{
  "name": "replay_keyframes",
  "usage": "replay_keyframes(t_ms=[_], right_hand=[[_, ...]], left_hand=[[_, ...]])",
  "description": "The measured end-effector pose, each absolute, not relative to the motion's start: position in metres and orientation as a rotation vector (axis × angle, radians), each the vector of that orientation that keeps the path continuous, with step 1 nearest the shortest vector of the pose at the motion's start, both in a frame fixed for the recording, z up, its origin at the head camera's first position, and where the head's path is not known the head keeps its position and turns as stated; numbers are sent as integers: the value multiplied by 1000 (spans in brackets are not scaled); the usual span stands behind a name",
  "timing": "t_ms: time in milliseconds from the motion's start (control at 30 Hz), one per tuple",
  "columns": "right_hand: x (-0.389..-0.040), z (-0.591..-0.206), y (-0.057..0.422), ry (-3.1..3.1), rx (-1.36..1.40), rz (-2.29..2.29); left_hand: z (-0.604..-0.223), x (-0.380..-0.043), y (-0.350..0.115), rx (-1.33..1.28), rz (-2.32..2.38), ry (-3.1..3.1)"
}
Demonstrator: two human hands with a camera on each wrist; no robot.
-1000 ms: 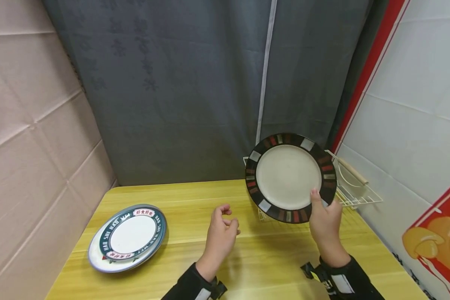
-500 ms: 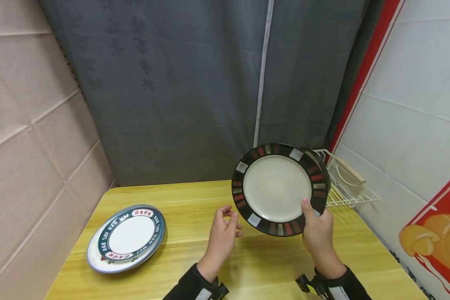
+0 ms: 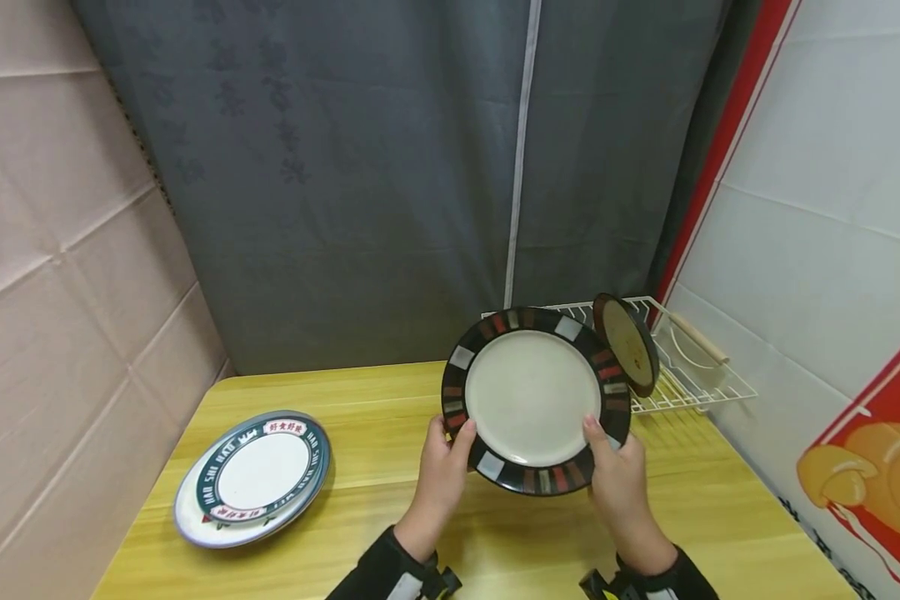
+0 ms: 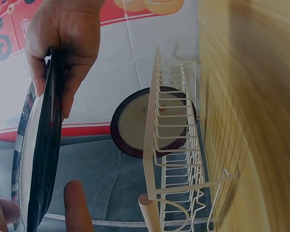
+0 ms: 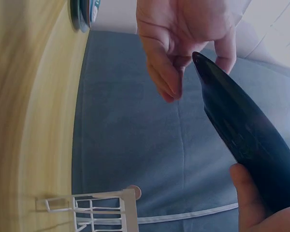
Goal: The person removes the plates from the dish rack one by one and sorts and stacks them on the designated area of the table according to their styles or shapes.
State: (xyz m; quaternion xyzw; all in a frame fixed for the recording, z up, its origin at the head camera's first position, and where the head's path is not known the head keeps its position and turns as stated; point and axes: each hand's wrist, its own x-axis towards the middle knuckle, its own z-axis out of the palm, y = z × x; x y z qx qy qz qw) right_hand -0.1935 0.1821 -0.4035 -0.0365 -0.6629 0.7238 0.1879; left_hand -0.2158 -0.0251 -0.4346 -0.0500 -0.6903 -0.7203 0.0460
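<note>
A round plate (image 3: 532,398) with a cream centre and a dark patterned rim is held tilted above the table, its face toward the head camera. My right hand (image 3: 621,492) grips its lower right rim, thumb on the face and fingers behind. At the lower left rim, my left hand (image 3: 441,479) has its thumb at the front edge and its fingers behind. Both wrist views show the plate's edge between left thumb and fingers, with those fingers apart from its dark back. Behind the held plate, a brown-rimmed plate (image 3: 628,343) stands in the white wire dish rack (image 3: 690,392).
Stacked plates (image 3: 251,479), the top one with a green lettered band, lie at the left of the wooden table (image 3: 375,400). A grey curtain (image 3: 345,208) hangs behind. A white wall (image 3: 817,250) rises close beyond the rack on the right.
My right hand has brought the dark-rimmed plate left and down, away from the rack, revealing the plate standing there. The plate's rim now lies between my left thumb and fingers.
</note>
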Motion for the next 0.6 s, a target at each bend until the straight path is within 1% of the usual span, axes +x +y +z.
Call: replay_keyframes(t_ms=[400,600], right_hand=[[-195,-420,172,-1661,43,2353],[-197,-425,169,-1711,96,2345]], left_hand=[[-439,-214,-22,-99,-2135,-2004],[-442,-210,-26,-71,-2072,-1971]])
